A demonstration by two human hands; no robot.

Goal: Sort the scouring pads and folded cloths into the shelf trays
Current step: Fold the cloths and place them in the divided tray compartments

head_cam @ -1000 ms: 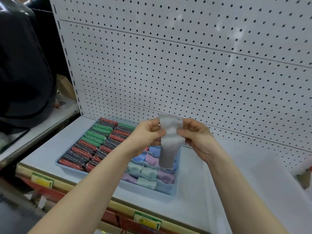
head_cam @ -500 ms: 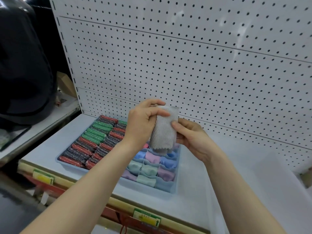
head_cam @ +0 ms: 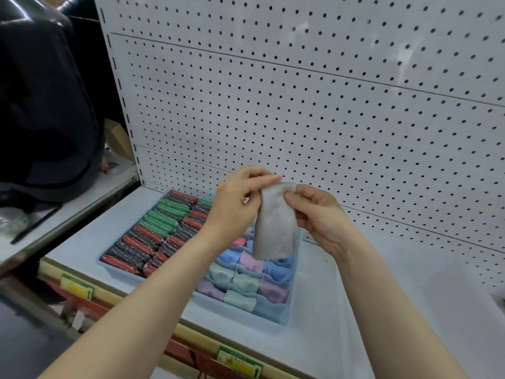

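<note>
Since half a second ago the left hand [head_cam: 235, 206] has slid off the grey cloth [head_cam: 276, 222] to pinch its top edge with the right hand [head_cam: 319, 214], above the divided tray [head_cam: 284, 315]; folding it tight should fit the bare cell at 5 o'clock.

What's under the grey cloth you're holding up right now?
The grey cloth, pinched by the left hand and right hand, hangs over the divided tray. Blue, pink and green folded cloths fill its visible compartments; those behind the cloth are hidden.
</note>
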